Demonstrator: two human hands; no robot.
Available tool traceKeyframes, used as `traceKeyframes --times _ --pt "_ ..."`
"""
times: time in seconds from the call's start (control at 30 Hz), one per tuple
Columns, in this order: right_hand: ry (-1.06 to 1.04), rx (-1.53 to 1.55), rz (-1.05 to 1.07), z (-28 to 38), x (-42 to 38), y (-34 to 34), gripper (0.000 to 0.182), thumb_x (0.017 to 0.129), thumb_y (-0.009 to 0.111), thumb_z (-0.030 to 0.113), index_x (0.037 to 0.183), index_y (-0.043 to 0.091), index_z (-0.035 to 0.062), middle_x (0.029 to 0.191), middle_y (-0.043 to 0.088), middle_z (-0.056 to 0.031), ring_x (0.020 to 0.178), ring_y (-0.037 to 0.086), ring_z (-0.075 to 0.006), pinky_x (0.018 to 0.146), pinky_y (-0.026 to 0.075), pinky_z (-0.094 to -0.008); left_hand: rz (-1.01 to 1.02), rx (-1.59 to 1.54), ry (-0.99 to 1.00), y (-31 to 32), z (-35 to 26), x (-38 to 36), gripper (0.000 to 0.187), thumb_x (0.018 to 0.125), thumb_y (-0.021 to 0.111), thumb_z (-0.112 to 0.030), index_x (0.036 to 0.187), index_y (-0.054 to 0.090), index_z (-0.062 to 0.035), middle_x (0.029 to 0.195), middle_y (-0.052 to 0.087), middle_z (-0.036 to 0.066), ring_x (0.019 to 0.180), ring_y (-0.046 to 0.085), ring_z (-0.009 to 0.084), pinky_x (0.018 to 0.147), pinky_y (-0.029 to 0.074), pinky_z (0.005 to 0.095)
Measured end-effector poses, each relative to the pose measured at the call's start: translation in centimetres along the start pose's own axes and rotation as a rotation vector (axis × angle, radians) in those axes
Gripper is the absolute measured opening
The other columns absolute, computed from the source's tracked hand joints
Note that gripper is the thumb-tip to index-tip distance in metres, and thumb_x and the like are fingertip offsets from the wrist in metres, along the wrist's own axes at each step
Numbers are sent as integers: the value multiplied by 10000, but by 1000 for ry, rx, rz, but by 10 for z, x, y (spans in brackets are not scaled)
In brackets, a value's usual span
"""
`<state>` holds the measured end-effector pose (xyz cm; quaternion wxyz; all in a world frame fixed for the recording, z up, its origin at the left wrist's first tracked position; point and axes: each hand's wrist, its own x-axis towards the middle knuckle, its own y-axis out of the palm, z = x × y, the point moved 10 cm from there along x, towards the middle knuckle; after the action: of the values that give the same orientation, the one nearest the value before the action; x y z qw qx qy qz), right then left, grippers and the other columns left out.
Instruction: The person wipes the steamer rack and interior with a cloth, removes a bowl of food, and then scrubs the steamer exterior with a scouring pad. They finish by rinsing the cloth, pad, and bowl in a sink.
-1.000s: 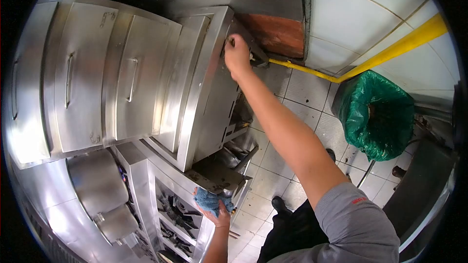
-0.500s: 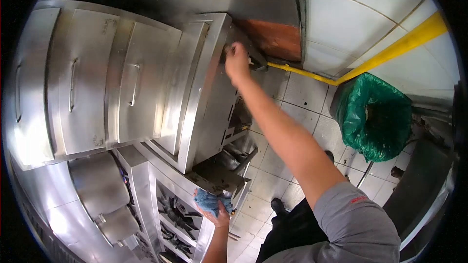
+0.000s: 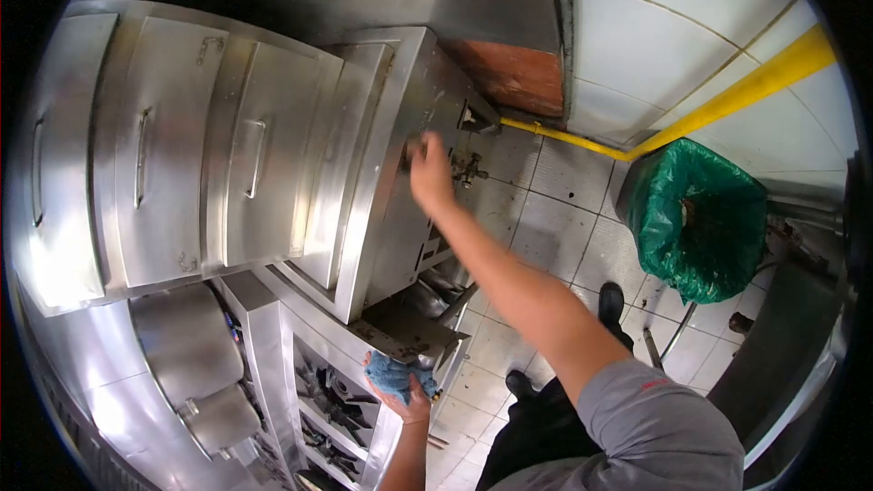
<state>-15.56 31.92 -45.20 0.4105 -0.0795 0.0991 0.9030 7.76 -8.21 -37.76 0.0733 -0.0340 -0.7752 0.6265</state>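
A person's right hand (image 3: 429, 173) presses flat, fingers spread and holding nothing, against the side panel of a stainless-steel cabinet (image 3: 400, 209) in a commercial kitchen, having slid down from the panel's upper corner, where it was a second ago. That shift along the metal, seen from the head camera, suggests the hand is working its way over the panel's face rather than staying on the bracket (image 3: 477, 118) at the top corner, which now stands clear above the hand. The left hand (image 3: 407, 398), below the cabinet's lower edge, is closed around a blue cloth (image 3: 396, 375) and has hardly moved; the cloth sits bunched against a worn ledge (image 3: 409, 332) under the cabinet. To the cabinet's left run steel drawer fronts (image 3: 255, 159) with bar handles. To its right, across the tiled floor (image 3: 555, 218), a bin lined with a green bag (image 3: 700, 218) stands beside a white wall with a yellow stripe (image 3: 755, 82). The person's dark shoe (image 3: 611, 302) rests on the tiles near the bin.
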Motion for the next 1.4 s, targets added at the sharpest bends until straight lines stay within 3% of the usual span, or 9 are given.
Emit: traceKeyframes --times 0.23,0.43,0.53,0.8,0.97,1.03,1.1,1.2,1.4 --pt "-239 -20 -231 50 46 -23 162 952 483 105 1067 478 -9 934 609 -249 878 594 -432 764 461 -451 14 -52 -9 -4 -6 2 777 850 547 -435 1398 363 84 1474 355 258 1382 275 430 1161 127 487" --pt "-13 -77 621 -64 -128 25 188 934 548 181 1019 523 15 897 619 -236 880 604 -433 725 463 -471 -43 -38 11 -2 -3 -5 662 870 598 -266 1379 382 97 1449 361 290 1352 310 451 1138 170 519" --pt "106 -101 517 -154 -188 -33 226 898 602 214 1048 590 45 916 644 -211 864 634 -373 730 493 -418 -69 -222 -134 5 46 -11 661 877 601 -285 1367 392 105 1427 381 296 1345 324 449 1133 183 519" --pt "662 24 179 -319 -351 -242 205 842 698 154 979 617 25 842 633 -53 789 584 -161 714 480 -318 -99 441 423 14 28 -9 455 948 575 -226 1326 460 0 1313 518 246 1193 480 393 1062 308 486" --pt "486 -4 39 -282 -343 -281 240 849 672 136 1054 601 34 916 644 -116 802 603 -226 732 483 -329 -182 -891 -221 5 18 7 381 922 604 -96 1297 544 -67 1269 519 258 1113 519 385 990 387 464" --pt "393 52 -24 -230 -333 -286 225 860 661 122 1058 595 35 908 638 -105 794 589 -215 725 477 -324 -60 -457 -15 0 31 4 431 898 609 -52 1311 486 -34 1178 559 154 1097 526 288 976 406 407" --pt "424 197 146 -165 -327 -268 209 883 631 87 1084 594 46 928 635 -98 824 594 -196 745 477 -317 34 -924 -294 0 14 -22 582 851 712 -272 1320 464 -34 1188 560 84 995 545 198 883 454 327" --pt "229 165 326 -88 -339 -239 194 881 622 53 1073 598 43 930 634 -90 855 606 -169 762 479 -302 471 -992 -22 -1 -78 -73 515 810 676 -124 1280 496 -13 1168 569 109 1060 554 236 950 440 359" --pt "139 299 469 -51 -377 -200 161 863 622 -52 1008 586 9 921 609 -39 880 569 -79 775 477 -259 883 -1040 -257 49 -100 -132 462 764 707 -159 1169 580 24 1058 633 81 990 580 174 897 461 325"
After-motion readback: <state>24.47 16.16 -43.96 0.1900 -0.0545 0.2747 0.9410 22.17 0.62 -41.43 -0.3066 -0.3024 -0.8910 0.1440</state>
